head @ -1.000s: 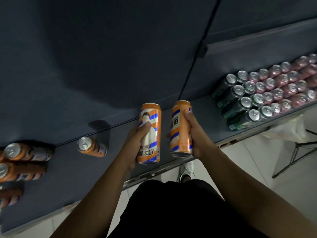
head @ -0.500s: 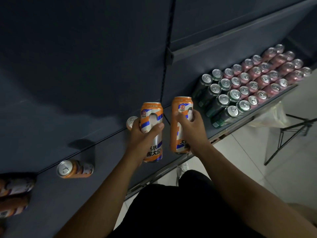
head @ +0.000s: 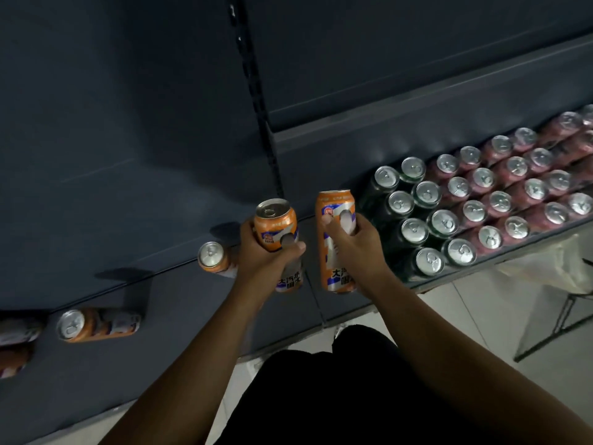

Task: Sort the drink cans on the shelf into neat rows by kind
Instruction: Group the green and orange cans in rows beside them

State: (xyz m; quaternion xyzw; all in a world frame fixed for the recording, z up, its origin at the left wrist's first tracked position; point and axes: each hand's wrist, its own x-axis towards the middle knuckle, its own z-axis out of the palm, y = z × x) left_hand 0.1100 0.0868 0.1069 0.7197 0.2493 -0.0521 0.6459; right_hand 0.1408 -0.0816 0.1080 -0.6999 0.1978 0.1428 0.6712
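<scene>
Head view: your L grip [head: 266, 255] is wrapped round an orange can [head: 277, 228], thumb across its front, silver top w/ pull tab facing you. Your R grip [head: 356, 248] is wrapped round a second orange can [head: 333, 261] w/ the same print, thumb on its upper front. Both cans are upright, side by side w/ a gap btw them, over the front part of the dark shelf [head: 160, 316]; can't tell if either base touches it.

Just left of the L grip, a third orange can [head: 213, 256] stands on the shelf near the back panel. Well apart further left is a fourth orange can [head: 96, 326], w/ blurred ones at the frame edge.

Right of the R grip, dark green cans [head: 414, 226] stand in rows, right up against rows of pink cans [head: 513, 184]. Below the shelf edge are pale floor tiles [head: 481, 316].
</scene>
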